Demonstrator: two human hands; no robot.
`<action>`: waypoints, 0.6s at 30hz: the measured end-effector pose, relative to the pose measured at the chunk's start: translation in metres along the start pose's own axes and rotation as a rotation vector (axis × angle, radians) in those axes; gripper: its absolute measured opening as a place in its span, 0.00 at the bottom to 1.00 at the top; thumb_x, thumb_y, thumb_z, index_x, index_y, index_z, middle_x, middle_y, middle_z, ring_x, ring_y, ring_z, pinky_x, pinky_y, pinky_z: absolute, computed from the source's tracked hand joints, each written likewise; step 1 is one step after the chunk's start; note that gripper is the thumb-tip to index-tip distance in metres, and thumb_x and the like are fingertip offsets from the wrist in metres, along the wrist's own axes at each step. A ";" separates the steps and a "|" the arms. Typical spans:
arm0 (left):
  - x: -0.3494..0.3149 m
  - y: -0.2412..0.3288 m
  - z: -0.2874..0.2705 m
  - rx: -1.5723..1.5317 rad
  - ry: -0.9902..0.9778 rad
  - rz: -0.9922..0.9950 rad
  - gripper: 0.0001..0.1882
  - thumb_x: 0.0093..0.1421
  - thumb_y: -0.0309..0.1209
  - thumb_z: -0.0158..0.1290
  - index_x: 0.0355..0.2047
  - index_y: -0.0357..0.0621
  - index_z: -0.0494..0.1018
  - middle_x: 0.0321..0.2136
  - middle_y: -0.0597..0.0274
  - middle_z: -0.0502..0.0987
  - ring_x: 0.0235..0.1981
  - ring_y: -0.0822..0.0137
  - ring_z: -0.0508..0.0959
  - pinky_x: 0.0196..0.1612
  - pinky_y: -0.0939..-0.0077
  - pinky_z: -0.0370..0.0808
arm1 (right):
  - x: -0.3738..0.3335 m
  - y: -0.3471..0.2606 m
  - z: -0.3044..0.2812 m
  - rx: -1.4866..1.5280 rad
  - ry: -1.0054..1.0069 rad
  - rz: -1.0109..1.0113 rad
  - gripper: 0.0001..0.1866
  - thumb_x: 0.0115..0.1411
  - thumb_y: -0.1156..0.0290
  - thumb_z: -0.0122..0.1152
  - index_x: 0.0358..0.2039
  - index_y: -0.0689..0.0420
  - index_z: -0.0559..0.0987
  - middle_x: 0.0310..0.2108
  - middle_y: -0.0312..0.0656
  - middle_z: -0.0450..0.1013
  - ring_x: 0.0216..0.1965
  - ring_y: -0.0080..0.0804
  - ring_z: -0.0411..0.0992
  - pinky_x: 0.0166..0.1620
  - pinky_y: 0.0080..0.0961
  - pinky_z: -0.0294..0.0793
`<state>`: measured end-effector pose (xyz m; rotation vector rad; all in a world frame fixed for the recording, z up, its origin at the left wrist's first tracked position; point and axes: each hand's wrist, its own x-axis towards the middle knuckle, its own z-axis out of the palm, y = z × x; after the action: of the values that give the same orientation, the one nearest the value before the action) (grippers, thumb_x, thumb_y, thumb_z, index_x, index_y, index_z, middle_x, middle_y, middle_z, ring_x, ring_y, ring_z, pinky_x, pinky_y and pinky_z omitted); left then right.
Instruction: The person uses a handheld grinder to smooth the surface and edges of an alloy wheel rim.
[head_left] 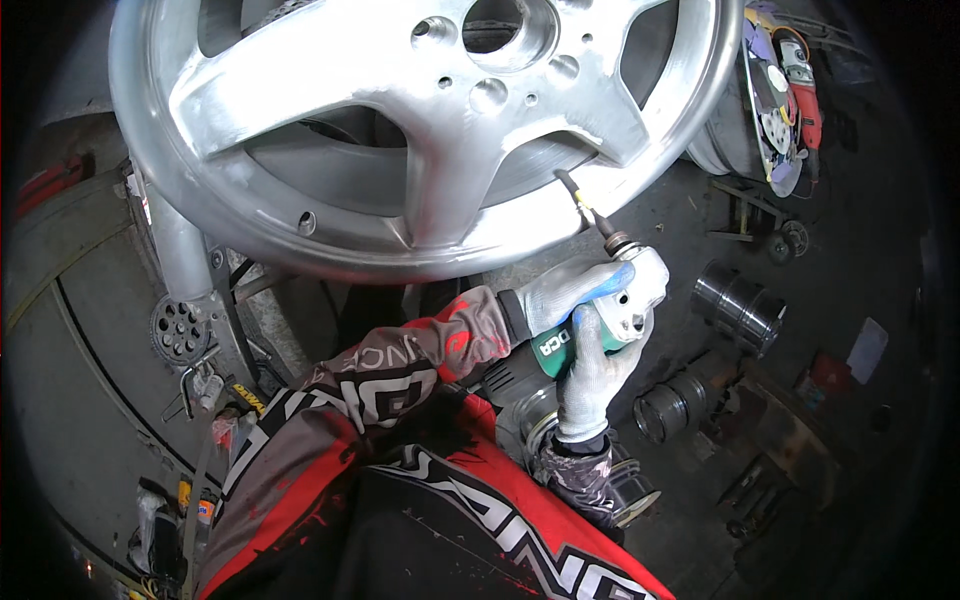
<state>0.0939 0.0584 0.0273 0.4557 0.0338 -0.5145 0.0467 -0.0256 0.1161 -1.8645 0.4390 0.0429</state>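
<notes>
A large silver alloy wheel with broad spokes fills the top of the view. Both my hands, in white gloves with blue patches, hold an angle grinder with a green body and silver head. My left hand is closed over the top of its head. Just below, my right hand wraps round the body, its thumb pointing up. A slim dark arm attachment with a yellow part extends from the head to the wheel's lower right, its tip at the edge of a spoke opening. Whether the tip touches metal I cannot tell.
A metal stand with a perforated disc is beneath the wheel's left side. A red power tool and sanding discs hang at the upper right. Shiny metal drums and other parts lie on the dark floor.
</notes>
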 end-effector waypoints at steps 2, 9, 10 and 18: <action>0.000 -0.002 -0.001 0.001 -0.010 -0.014 0.27 0.72 0.50 0.51 0.57 0.38 0.74 0.49 0.60 0.80 0.49 0.72 0.78 0.55 0.73 0.74 | 0.000 0.002 -0.003 0.000 0.003 0.012 0.45 0.56 0.80 0.73 0.71 0.63 0.58 0.59 0.45 0.68 0.59 0.31 0.69 0.63 0.31 0.69; -0.012 0.005 0.005 -0.022 -0.012 -0.013 0.26 0.74 0.47 0.48 0.57 0.36 0.74 0.49 0.59 0.80 0.49 0.71 0.78 0.55 0.72 0.74 | -0.003 0.007 -0.005 0.015 -0.002 0.053 0.46 0.54 0.80 0.73 0.70 0.63 0.59 0.58 0.46 0.69 0.58 0.32 0.70 0.62 0.32 0.70; -0.013 0.006 0.006 -0.034 -0.004 0.002 0.26 0.74 0.47 0.48 0.57 0.36 0.74 0.49 0.59 0.80 0.49 0.71 0.79 0.55 0.72 0.74 | -0.003 0.008 -0.006 0.019 -0.003 0.056 0.46 0.54 0.80 0.73 0.70 0.63 0.59 0.58 0.46 0.69 0.58 0.32 0.70 0.62 0.32 0.70; -0.024 -0.006 0.001 -0.056 0.079 -0.055 0.24 0.76 0.44 0.44 0.59 0.35 0.71 0.50 0.59 0.79 0.50 0.71 0.78 0.57 0.71 0.74 | -0.007 0.012 -0.010 0.032 -0.088 0.090 0.38 0.61 0.81 0.67 0.70 0.60 0.62 0.58 0.42 0.70 0.57 0.29 0.71 0.61 0.31 0.70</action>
<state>0.0700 0.0644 0.0286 0.4215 0.1362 -0.5478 0.0343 -0.0355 0.1104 -1.8027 0.4600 0.1768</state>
